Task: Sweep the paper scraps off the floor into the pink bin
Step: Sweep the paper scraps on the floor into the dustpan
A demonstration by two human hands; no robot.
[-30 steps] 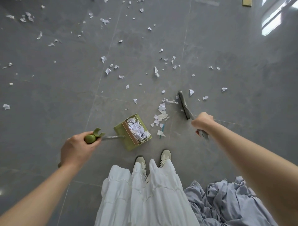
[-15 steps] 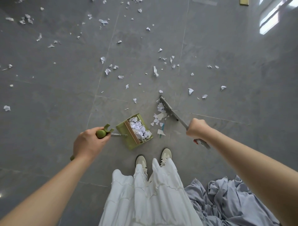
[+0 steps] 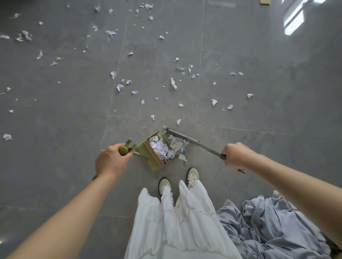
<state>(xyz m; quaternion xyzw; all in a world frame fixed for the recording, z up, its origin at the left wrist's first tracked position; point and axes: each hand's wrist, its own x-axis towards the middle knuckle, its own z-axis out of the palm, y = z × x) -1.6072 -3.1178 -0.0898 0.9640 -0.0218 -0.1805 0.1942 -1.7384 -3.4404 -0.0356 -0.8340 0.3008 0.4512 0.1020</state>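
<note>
My left hand (image 3: pixel 111 160) grips the green handle of a long-handled green dustpan (image 3: pixel 157 153) that stands on the grey floor in front of my shoes. White paper scraps (image 3: pixel 161 147) fill the pan. My right hand (image 3: pixel 237 157) grips the grey handle of a broom (image 3: pixel 187 138), whose head lies right at the pan's mouth with a small heap of scraps (image 3: pixel 176 144) pressed between them. Many more scraps (image 3: pixel 174 83) lie scattered over the floor farther out. No pink bin is in view.
A crumpled pale blue cloth (image 3: pixel 273 227) lies on the floor at my right. My white skirt (image 3: pixel 177 221) and white shoes (image 3: pixel 192 177) are just behind the dustpan. A yellow object (image 3: pixel 264 1) sits at the top edge.
The broom head has swept left and toward me, from the right of the scrap heap up to the dustpan's mouth, pushing scraps in. My left hand and the pan shifted slightly right.
</note>
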